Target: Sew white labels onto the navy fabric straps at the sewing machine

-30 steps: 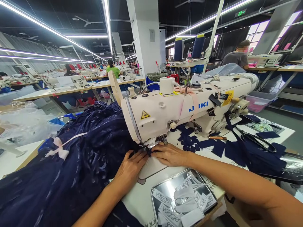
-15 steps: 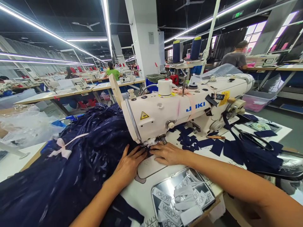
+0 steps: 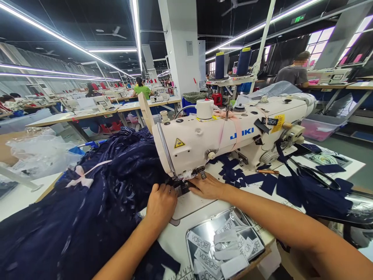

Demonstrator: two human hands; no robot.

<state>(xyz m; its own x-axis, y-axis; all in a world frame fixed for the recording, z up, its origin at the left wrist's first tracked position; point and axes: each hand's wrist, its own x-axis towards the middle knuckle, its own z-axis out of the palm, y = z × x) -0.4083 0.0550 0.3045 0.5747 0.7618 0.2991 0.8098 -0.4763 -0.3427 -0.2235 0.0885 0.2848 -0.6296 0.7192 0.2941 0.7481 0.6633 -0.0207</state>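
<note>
A white sewing machine (image 3: 201, 132) stands on the table, its needle and presser foot (image 3: 185, 179) low at the left end. My left hand (image 3: 161, 202) is closed just left of the foot, fingers curled on the edge of a dark navy garment (image 3: 116, 194). Folds of this shiny cloth spread over the left of the table. Right of the foot lies my right hand (image 3: 210, 186), fingers stretched out over the machine bed (image 3: 189, 205) and thumb apart. Its fingertips are partly hidden behind the needle parts. A dark piece lies under the foot between both hands.
A metal tray (image 3: 188, 243) of white printed labels sits in front. Navy cloth scraps (image 3: 269, 183), a wooden-handled tool (image 3: 266, 171) and black scissors (image 3: 317, 177) lie right. Plastic bags (image 3: 40, 151) are at left. Co-workers, one in a green top (image 3: 142, 90), sit farther back.
My left hand has gone from flat, spread fingers beside the foot to a closed grip, slightly back to the left. My right hand stays by the foot. The view has shifted slightly.
</note>
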